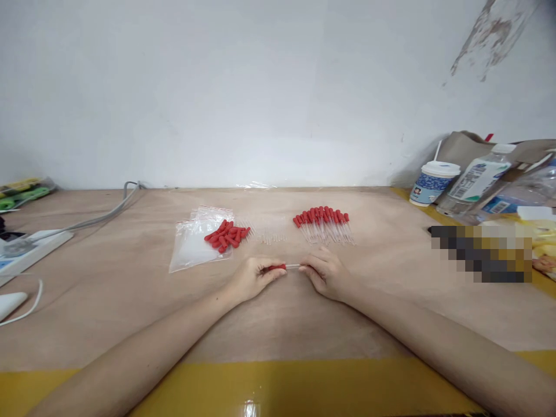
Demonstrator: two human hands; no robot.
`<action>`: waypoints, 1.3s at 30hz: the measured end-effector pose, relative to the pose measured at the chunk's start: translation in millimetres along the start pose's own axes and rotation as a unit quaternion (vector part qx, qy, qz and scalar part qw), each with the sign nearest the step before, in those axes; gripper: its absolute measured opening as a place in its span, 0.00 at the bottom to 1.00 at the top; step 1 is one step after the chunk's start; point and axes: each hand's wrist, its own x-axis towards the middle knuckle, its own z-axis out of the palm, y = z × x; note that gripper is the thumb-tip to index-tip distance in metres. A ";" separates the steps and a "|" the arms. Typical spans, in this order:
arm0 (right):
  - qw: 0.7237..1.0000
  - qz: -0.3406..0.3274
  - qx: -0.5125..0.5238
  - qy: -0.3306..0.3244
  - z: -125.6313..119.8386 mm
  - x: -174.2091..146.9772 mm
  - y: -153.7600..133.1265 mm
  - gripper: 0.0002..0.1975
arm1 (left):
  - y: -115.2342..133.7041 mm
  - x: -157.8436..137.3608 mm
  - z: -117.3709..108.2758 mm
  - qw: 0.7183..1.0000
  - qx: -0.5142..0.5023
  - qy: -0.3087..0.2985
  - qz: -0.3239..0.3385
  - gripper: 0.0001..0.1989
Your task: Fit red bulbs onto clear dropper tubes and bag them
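Note:
My left hand [259,277] pinches a red rubber bulb [278,267] between thumb and fingers. From the bulb's right end runs a thin clear dropper tube [292,266], and my right hand [325,272] pinches its other end. Bulb and tube lie in one line, level, just above the table. Beyond my left hand is a pile of loose red bulbs [226,235], partly on clear zip bags [186,243]. Bare clear tubes [270,230] lie to the right of that pile. Past my right hand, several droppers with red bulbs [322,217] are laid side by side.
A paper cup [432,184] and a plastic bottle [475,179] stand at the back right, near bags. A blurred-out dark object [480,255] lies at the right. At the left are a power strip [39,249] and grey cable [99,217]. Yellow tape [278,385] lines the front edge.

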 end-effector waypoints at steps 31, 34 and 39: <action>0.868 0.490 -0.083 -0.018 -24.0 56.6 74.2 0.14 | -8.8 -0.5 -6.5 0.988 0.142 -0.044 0.051 0.16; 0.853 0.508 -0.119 -0.025 -13.1 57.7 76.9 0.14 | -9.9 -0.2 -6.8 0.988 0.137 -0.040 0.059 0.16; 0.849 0.508 -0.134 -0.052 -6.0 50.1 80.9 0.14 | -9.7 -0.2 -7.0 0.988 0.134 -0.036 0.060 0.16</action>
